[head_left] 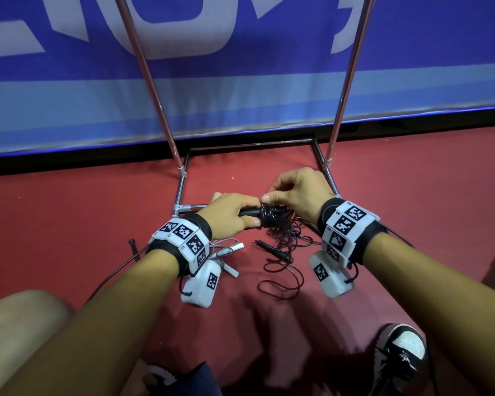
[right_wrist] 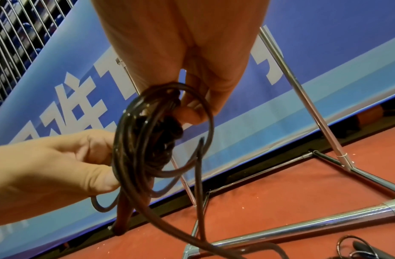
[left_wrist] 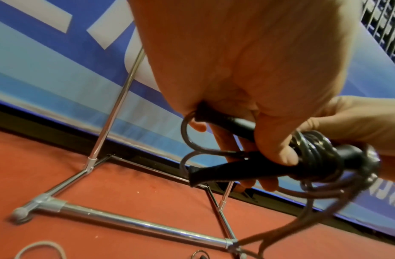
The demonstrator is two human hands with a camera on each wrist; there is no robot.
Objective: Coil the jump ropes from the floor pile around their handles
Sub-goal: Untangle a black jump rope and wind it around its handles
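Forearms with tagged wrist units nearest the camera, above the red floor [head_left: 412, 195]. Left hand [head_left: 229, 214] grips two black handles [left_wrist: 232, 169] held together, thumb pressed on the wraps. Black jump rope [head_left: 272, 217] coiled several turns around the handles; loose end trails down into a tangle on the floor. Right hand [head_left: 295, 190] pinches the rope at the coil, fingers curled. Grey jump rope [head_left: 226, 247] with white handles lies on the floor under the left wrist. Chrome rack frame [head_left: 180, 192] behind, blue banner [head_left: 240, 90] beyond.

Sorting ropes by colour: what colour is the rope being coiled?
Black rope, clearest in the right wrist view.
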